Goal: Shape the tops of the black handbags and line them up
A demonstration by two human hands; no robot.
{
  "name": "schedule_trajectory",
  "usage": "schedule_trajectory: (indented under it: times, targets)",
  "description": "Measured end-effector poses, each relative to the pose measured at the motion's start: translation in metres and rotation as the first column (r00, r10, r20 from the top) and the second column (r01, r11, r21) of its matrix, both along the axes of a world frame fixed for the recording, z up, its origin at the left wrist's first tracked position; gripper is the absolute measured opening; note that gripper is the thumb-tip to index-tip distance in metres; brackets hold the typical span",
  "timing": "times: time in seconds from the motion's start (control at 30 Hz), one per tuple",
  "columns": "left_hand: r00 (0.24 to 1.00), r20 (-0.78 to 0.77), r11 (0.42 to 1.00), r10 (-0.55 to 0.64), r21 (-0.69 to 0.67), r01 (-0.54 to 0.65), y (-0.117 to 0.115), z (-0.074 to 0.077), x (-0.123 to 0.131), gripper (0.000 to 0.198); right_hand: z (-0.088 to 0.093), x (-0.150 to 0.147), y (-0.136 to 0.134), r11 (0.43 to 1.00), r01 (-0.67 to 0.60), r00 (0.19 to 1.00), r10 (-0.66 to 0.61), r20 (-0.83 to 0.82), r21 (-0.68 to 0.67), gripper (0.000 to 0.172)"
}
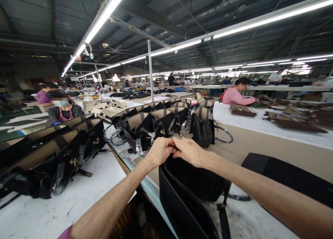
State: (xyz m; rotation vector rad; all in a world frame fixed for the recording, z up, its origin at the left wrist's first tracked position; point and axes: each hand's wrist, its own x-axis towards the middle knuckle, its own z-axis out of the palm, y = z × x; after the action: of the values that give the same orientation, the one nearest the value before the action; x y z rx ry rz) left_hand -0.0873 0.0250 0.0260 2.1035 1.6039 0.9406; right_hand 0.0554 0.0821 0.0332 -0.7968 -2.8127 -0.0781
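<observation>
A black handbag point(187, 194) stands at the table edge in front of me, its top gaping and its dark inside showing. Both hands meet at its far upper rim. My left hand point(161, 151) pinches the bag's edge with bent fingers. Right beside it, my right hand point(189, 151) is closed on the same edge, thumb and fingertips together. What exactly lies between the fingertips is hidden. A strap with a metal fitting point(221, 207) hangs down the bag's near right side.
Rows of black bags with beige linings point(139, 122) stand just beyond my hands. More black bags point(62, 152) fill the left table. A black flat piece point(286, 176) lies at right. Brown pieces point(293, 117) lie farther back. Co-workers sit at left point(65, 110) and right point(238, 95).
</observation>
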Motion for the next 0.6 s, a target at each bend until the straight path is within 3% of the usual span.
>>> schedule_trajectory:
  times: [0.1, 0.2, 0.27, 0.33, 0.47, 0.6]
  targets:
    - [0.986, 0.136, 0.996, -0.091, -0.005, 0.093, 0.015, 0.007, 0.006, 0.018, 0.024, 0.01, 0.004, 0.996, 0.011, 1.0, -0.01, 0.007, -0.084, 0.031]
    - [0.961, 0.196, 0.979, -0.196, -0.015, 0.203, 0.036, 0.021, 0.023, 0.02, 0.044, 0.028, 0.004, 0.977, 0.187, 0.982, -0.184, 0.037, -0.101, 0.034]
    - [0.962, 0.158, 0.972, -0.224, -0.035, 0.232, 0.046, 0.031, 0.036, 0.023, 0.048, 0.043, 0.002, 0.945, 0.319, 0.945, -0.311, 0.098, -0.076, 0.031]
    - [0.98, 0.092, 0.981, -0.178, -0.055, 0.184, 0.049, 0.037, 0.047, 0.028, 0.04, 0.06, 0.0, 0.932, 0.355, 0.927, -0.342, 0.152, -0.068, 0.028]
    - [0.995, 0.05, 0.995, -0.083, -0.046, 0.085, 0.017, 0.038, 0.046, 0.037, 0.008, 0.091, 0.002, 0.932, 0.342, 0.936, -0.327, 0.133, -0.12, 0.027]
    - [0.997, 0.065, 0.993, 0.041, -0.116, -0.034, -0.054, 0.031, 0.029, 0.047, -0.008, 0.106, 0.01, 0.925, 0.355, 0.934, -0.345, 0.089, -0.137, 0.022]
